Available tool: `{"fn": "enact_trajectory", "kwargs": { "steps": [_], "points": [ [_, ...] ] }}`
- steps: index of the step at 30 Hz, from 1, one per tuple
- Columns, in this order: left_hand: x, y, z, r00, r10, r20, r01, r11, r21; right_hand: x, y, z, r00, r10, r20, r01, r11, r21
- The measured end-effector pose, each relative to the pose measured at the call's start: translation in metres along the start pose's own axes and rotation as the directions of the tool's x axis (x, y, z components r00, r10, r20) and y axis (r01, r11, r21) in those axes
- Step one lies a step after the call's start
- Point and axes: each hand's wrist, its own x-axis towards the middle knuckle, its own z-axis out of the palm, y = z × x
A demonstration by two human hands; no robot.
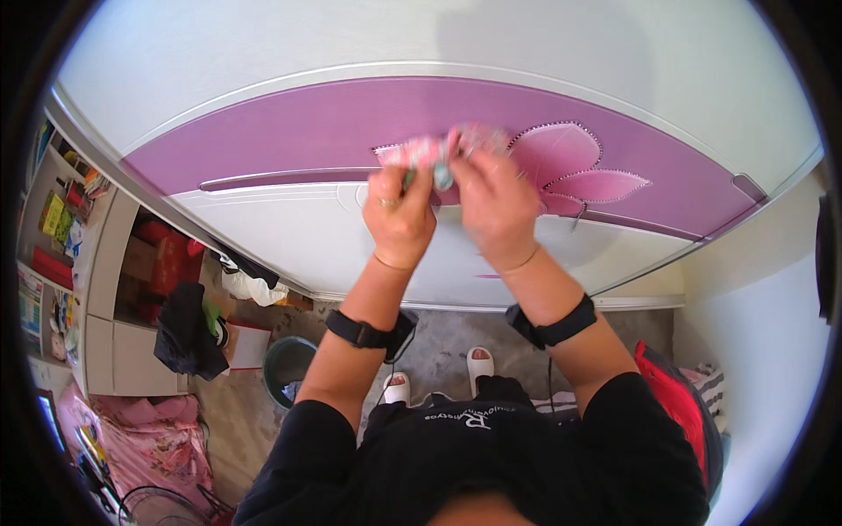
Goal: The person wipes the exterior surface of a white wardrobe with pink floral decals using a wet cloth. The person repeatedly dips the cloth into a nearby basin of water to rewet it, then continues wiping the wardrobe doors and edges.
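Both hands are raised before a white and purple wardrobe door panel (296, 125) with a pink flower decoration edged in beads (566, 151). A small bunched pink patterned cloth (421, 151), blurred by motion, is held between them. My left hand (399, 214) pinches its left part, with a ring on one finger. My right hand (496, 204) grips the right part, close to the flower. A bit of pale green shows at the cloth's lower edge. Most of the cloth's shape is lost in folds and blur. Whether it touches the panel I cannot tell.
At left stand shelves with books and boxes (59, 217) and a dark garment (191, 332). A green bucket (289, 355) sits on the concrete floor (237, 421). Pink floral fabric (148, 440) lies lower left. A red and dark item (677, 401) is at right, near the wall (743, 342).
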Motion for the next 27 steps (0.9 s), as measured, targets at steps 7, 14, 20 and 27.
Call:
{"fn": "enact_trajectory", "kwargs": {
  "steps": [7,14,20,27],
  "points": [
    [-0.015,-0.021,-0.018,0.997,-0.040,0.066,0.043,0.998,-0.044,-0.017,-0.015,0.018,0.990,-0.039,0.135,0.034,0.999,0.041],
    [-0.032,-0.034,-0.023,0.953,-0.302,0.025,0.303,0.952,-0.053,-0.002,-0.046,0.054,0.989,-0.116,0.096,0.111,0.993,0.051],
    [-0.020,-0.055,-0.038,0.969,-0.245,-0.033,0.245,0.969,0.007,0.008,-0.062,0.066,0.978,-0.133,0.161,0.127,0.991,0.050],
    [-0.028,-0.075,-0.040,0.834,-0.531,-0.148,0.519,0.847,-0.118,0.031,-0.097,0.101,0.956,-0.161,0.244,0.136,0.984,0.118]
  ]
}}
